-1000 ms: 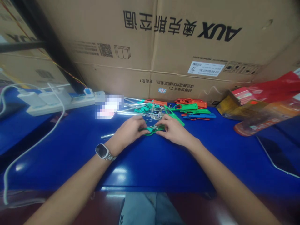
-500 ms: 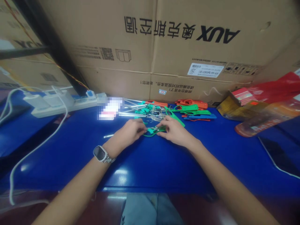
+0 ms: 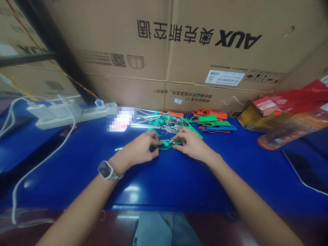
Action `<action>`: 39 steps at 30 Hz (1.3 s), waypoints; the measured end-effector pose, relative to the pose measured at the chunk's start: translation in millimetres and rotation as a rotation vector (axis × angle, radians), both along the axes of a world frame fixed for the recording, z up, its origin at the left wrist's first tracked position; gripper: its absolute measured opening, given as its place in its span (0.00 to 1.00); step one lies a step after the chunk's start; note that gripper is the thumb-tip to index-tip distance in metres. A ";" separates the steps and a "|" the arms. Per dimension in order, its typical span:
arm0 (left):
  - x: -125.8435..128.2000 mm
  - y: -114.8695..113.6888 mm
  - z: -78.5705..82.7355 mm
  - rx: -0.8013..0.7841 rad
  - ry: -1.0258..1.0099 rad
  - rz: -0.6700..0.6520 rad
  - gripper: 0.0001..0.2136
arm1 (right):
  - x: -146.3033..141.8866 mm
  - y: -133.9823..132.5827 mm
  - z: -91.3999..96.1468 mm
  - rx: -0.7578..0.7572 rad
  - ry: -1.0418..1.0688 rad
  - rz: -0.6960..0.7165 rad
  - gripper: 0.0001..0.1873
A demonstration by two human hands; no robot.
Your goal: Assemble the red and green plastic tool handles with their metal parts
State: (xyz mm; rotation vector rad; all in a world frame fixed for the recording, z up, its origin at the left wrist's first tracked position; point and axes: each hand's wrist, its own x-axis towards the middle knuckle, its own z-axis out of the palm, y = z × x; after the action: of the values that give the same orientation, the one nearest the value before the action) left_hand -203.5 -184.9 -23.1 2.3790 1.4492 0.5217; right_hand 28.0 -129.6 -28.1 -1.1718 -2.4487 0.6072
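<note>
A slim green plastic piece (image 3: 166, 144) with a teal block and thin metal parts lies between my hands, just above the blue table. My left hand (image 3: 143, 147), with a watch on its wrist, pinches the piece's left end between thumb and fingers. At the right end, the thumb and fingers of my right hand (image 3: 191, 143) are closed on it. Both ends are partly hidden by fingertips. Just beyond is a jumble of metal rods (image 3: 143, 125), small wire parts (image 3: 172, 123) and teal pieces (image 3: 161, 119). A larger green plastic piece (image 3: 193, 129) rests behind my right hand.
Orange (image 3: 210, 113), green (image 3: 205, 118) and blue (image 3: 217, 128) plastic pieces are stacked at the back. A bottle (image 3: 292, 131) lies on the right. On the left are a power strip (image 3: 69, 118) and white cables. A cardboard box (image 3: 192, 68) stands behind.
My left hand has shifted slightly and now grips the green piece's left end with the thumb lower. My right hand keeps its hold, almost still.
</note>
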 end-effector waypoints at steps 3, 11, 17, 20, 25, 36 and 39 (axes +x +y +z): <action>-6.9 3.2 0.8 -0.061 -0.100 0.034 0.17 | -0.4 0.3 0.8 -0.005 -0.008 -0.001 0.10; -11.7 8.6 1.1 -0.032 -0.069 0.065 0.11 | -1.0 -11.7 3.5 0.073 0.001 -0.004 0.15; -12.6 11.8 -6.0 0.036 -0.012 -0.049 0.07 | -21.4 -19.2 0.2 0.222 -0.023 0.061 0.14; -12.4 11.9 -7.2 0.056 0.022 -0.090 0.07 | -28.0 -16.3 -6.1 0.224 -0.038 0.111 0.12; -8.8 8.6 -6.1 0.038 -0.014 -0.005 0.08 | -26.1 -15.1 -10.3 0.212 0.002 0.137 0.09; 6.5 5.6 -8.9 0.055 0.064 0.080 0.10 | -27.2 -19.1 -18.2 0.258 0.076 0.172 0.09; 5.8 5.9 -9.8 0.047 0.043 0.099 0.10 | -27.2 -21.7 -16.5 0.267 0.048 0.187 0.10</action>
State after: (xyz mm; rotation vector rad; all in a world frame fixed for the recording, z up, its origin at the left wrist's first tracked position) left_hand -197.7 -179.0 -32.9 2.3775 1.5968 0.5374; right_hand 0.8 -151.3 -44.7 -0.8232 -2.5202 0.3387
